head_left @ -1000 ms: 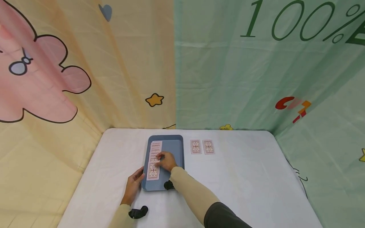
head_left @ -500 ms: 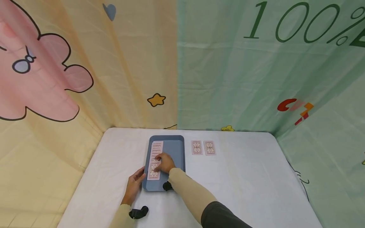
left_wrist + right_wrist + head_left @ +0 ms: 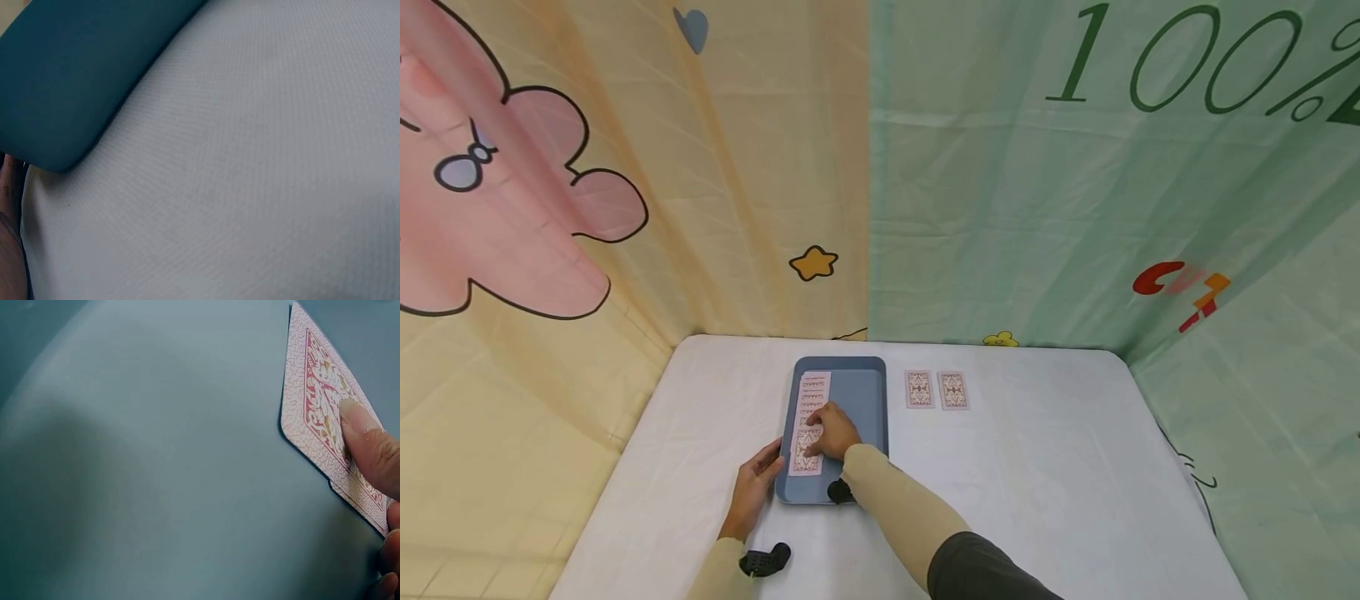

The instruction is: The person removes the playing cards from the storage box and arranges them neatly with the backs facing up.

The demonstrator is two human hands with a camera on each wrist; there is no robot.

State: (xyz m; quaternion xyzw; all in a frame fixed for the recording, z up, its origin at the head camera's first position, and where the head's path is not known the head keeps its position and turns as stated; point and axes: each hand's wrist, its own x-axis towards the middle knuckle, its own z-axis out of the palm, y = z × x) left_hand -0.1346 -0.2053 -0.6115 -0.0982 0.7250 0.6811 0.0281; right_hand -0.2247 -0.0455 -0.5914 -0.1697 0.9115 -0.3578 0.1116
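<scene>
A blue-grey tray [image 3: 861,387] lies on the white table, and overlapping playing cards [image 3: 807,467] run face down in a column along its left side. Over the column is my right hand [image 3: 835,433], thumb and index finger spread apart on the cards. In the right wrist view, the thumb [image 3: 372,447] rests flat on the red-patterned back of the nearest card [image 3: 312,425], while the other fingers sit low at the column's side. My left hand [image 3: 749,492] touches the tray's left edge with its fingers extended. Little of that hand shows in the left wrist view.
Two more face-down cards, a left one [image 3: 919,389] and a right one [image 3: 953,391], lie side by side right of the tray. Printed curtains [image 3: 1000,208] hang behind and beside the white table [image 3: 1037,467]. Each wrist wears a black camera [image 3: 765,559].
My right thumb has slid slightly down and left over the cards. The left hand stays at the tray edge, and the head view has shifted a little.
</scene>
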